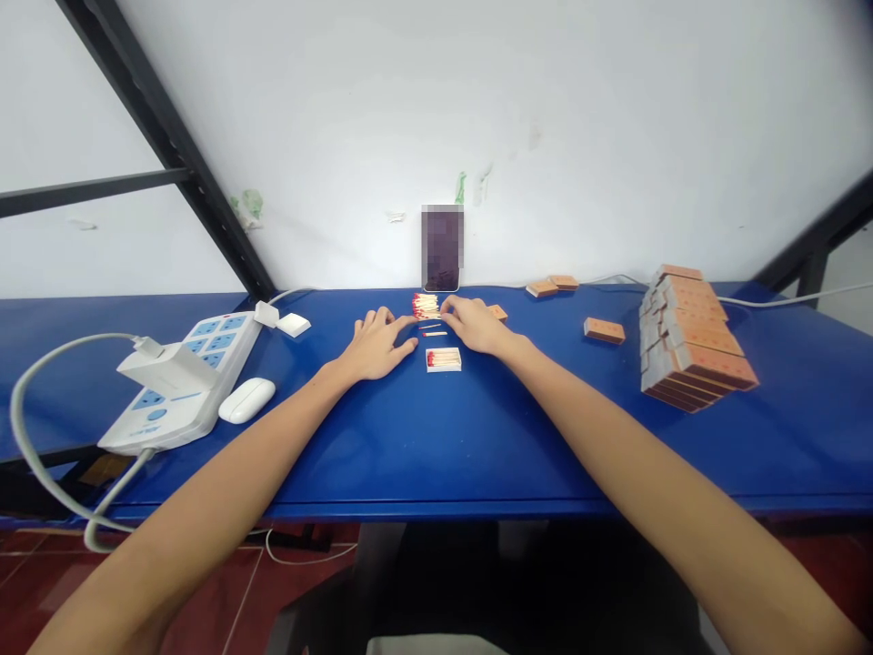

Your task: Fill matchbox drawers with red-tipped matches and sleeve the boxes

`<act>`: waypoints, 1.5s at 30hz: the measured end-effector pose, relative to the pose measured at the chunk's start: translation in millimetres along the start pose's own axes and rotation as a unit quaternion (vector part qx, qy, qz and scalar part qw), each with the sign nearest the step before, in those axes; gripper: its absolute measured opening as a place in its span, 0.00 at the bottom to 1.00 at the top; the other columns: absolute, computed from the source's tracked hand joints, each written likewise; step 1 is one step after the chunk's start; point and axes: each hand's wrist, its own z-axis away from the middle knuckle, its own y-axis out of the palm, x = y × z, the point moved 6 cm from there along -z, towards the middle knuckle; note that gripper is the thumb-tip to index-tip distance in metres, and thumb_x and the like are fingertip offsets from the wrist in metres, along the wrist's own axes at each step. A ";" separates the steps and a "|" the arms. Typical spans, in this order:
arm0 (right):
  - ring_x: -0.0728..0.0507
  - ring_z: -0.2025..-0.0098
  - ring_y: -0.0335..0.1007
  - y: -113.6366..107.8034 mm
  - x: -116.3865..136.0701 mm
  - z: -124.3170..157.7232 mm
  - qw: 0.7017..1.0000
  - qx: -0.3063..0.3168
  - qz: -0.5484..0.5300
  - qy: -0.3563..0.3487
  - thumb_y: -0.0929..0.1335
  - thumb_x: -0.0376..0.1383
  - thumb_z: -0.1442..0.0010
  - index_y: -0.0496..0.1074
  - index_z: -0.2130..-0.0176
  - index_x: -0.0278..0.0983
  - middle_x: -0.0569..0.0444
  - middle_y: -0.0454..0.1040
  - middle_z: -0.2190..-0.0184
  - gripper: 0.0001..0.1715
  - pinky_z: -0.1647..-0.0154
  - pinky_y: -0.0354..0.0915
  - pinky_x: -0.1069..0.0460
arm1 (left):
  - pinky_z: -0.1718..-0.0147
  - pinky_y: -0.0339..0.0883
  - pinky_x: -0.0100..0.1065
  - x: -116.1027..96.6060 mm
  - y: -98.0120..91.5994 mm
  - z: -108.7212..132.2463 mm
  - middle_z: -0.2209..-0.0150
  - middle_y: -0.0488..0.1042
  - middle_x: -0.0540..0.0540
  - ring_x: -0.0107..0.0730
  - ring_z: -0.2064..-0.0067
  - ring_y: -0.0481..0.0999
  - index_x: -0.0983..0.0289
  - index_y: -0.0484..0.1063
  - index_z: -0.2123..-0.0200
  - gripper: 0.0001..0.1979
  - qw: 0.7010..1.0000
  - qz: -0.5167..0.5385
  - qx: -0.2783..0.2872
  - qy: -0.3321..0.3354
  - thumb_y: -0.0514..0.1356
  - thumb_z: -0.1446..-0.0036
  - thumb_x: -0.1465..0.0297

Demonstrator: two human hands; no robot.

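Note:
A pile of red-headed matches [426,307] lies on the blue table, heads to the left. My left hand [377,344] rests to the left of it, fingers spread, its index fingertip close to the match heads. On the right side, my right hand [476,323] has thumb and index pinched at the bare wooden end of a match along the pile's near edge. Two loose matches [435,334] lie just below the pile. Nearer to me sits a white matchbox tray [444,367] holding several matches. Partly behind my right hand is an orange matchbox cover [497,313].
A block of stacked matchboxes [696,341] stands at the right, with a single matchbox [604,330] beside it and two more matchboxes [552,286] near the wall. A phone [443,250] leans on the wall. At left are a power strip [197,373] and a white earbud case [246,400].

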 end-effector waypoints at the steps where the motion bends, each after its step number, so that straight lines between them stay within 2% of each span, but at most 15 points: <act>1: 0.39 0.50 0.73 1.4 -0.3 -1.9 1.000 -0.002 0.009 0.006 0.61 0.33 0.28 0.73 0.51 0.34 0.45 0.80 0.52 0.13 0.50 0.61 0.49 | 0.48 0.61 0.55 -0.3 -0.1 0.1 0.50 0.64 0.62 0.52 0.48 0.65 0.52 0.65 0.33 0.28 1.000 0.001 0.001 0.001 0.48 0.32 0.52; 6: 0.37 0.50 0.73 9.1 -1.7 -10.4 0.997 0.028 0.057 0.034 0.61 0.32 0.29 0.74 0.54 0.35 0.42 0.80 0.53 0.13 0.52 0.62 0.49 | 0.47 0.60 0.56 -1.2 0.0 0.0 0.50 0.64 0.61 0.51 0.48 0.65 0.52 0.66 0.34 0.27 1.000 0.018 0.005 0.009 0.48 0.32 0.53; 10: 0.34 0.51 0.74 10.9 0.7 -8.9 0.993 0.047 0.102 0.037 0.58 0.34 0.28 0.72 0.50 0.33 0.36 0.78 0.52 0.16 0.55 0.62 0.47 | 0.46 0.60 0.56 -1.1 -0.6 -0.3 0.50 0.65 0.61 0.51 0.48 0.65 0.52 0.65 0.34 0.27 1.000 0.023 0.004 0.004 0.48 0.32 0.53; 14: 0.35 0.54 0.74 9.8 8.2 -4.0 0.993 0.051 0.103 -0.008 0.57 0.37 0.26 0.69 0.47 0.36 0.39 0.78 0.53 0.16 0.58 0.61 0.48 | 0.45 0.60 0.56 -1.6 -1.0 -0.3 0.50 0.65 0.61 0.52 0.48 0.66 0.54 0.64 0.33 0.29 1.000 0.020 0.005 -0.005 0.49 0.33 0.53; 20: 0.38 0.57 0.73 13.6 9.2 -7.3 0.992 0.075 0.085 -0.063 0.59 0.37 0.27 0.71 0.52 0.39 0.45 0.78 0.56 0.13 0.61 0.58 0.50 | 0.46 0.60 0.56 -1.0 0.9 -0.9 0.50 0.65 0.62 0.52 0.48 0.66 0.55 0.64 0.34 0.29 1.000 0.018 0.003 -0.003 0.49 0.33 0.52; 29: 0.40 0.58 0.72 11.5 3.3 -10.7 0.994 0.081 0.050 -0.055 0.62 0.37 0.29 0.72 0.52 0.39 0.47 0.78 0.56 0.12 0.59 0.59 0.51 | 0.47 0.61 0.55 0.5 1.9 -2.9 0.52 0.64 0.62 0.52 0.48 0.66 0.56 0.64 0.33 0.30 1.000 0.016 0.012 -0.006 0.47 0.33 0.52; 33: 0.39 0.53 0.73 9.0 1.0 -12.5 0.996 0.068 0.033 -0.053 0.62 0.38 0.29 0.72 0.46 0.38 0.46 0.79 0.51 0.15 0.54 0.62 0.50 | 0.47 0.61 0.56 1.3 3.1 -4.0 0.51 0.65 0.62 0.53 0.48 0.66 0.55 0.62 0.32 0.31 1.000 0.015 0.019 -0.005 0.47 0.33 0.51; 37: 0.38 0.48 0.73 12.5 0.7 -13.7 0.995 0.071 0.032 -0.068 0.60 0.35 0.28 0.73 0.46 0.39 0.45 0.78 0.48 0.17 0.47 0.62 0.48 | 0.47 0.61 0.57 1.0 3.7 -5.3 0.51 0.65 0.63 0.54 0.48 0.67 0.55 0.62 0.32 0.30 1.000 0.015 0.023 -0.003 0.47 0.33 0.51; 45: 0.37 0.45 0.73 14.6 2.3 -13.5 0.995 0.071 0.037 -0.066 0.60 0.31 0.29 0.74 0.44 0.38 0.45 0.78 0.46 0.20 0.43 0.62 0.47 | 0.47 0.62 0.56 -3.1 3.7 -9.3 0.49 0.66 0.65 0.58 0.46 0.68 0.57 0.61 0.32 0.29 0.999 -0.009 0.038 -0.010 0.48 0.33 0.57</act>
